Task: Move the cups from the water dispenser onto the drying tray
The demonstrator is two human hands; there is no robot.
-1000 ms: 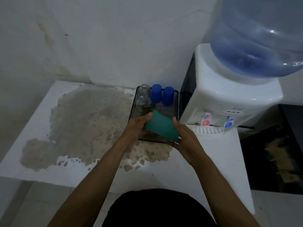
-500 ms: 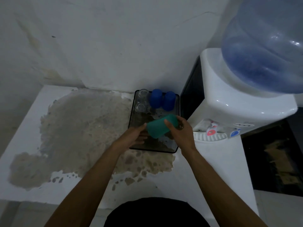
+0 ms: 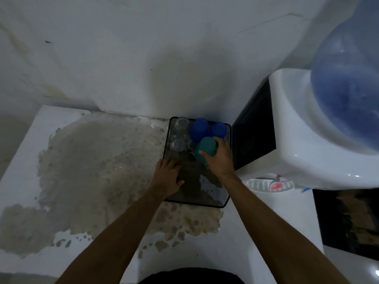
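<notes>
My right hand [image 3: 220,158] grips a teal cup [image 3: 205,149], held upside down over the back right of the dark drying tray [image 3: 196,203]; whether it touches the tray I cannot tell. Two blue cups [image 3: 198,129] stand inverted at the tray's back, with clear glasses [image 3: 179,138] to their left. My left hand [image 3: 168,177] lies flat on the tray's left front part, fingers spread, holding nothing. The white water dispenser [image 3: 303,144] stands right of the tray.
A big blue water bottle [image 3: 348,103] tops the dispenser. Its drip grille [image 3: 258,184] and red tap [image 3: 276,184] face me. The white counter [image 3: 51,238] has a wide worn brown patch [image 3: 96,171]. A wall is close behind the tray.
The teal cup went from lying sideways between both hands to upside down in my right hand, farther back on the tray. My left hand let go and dropped onto the tray.
</notes>
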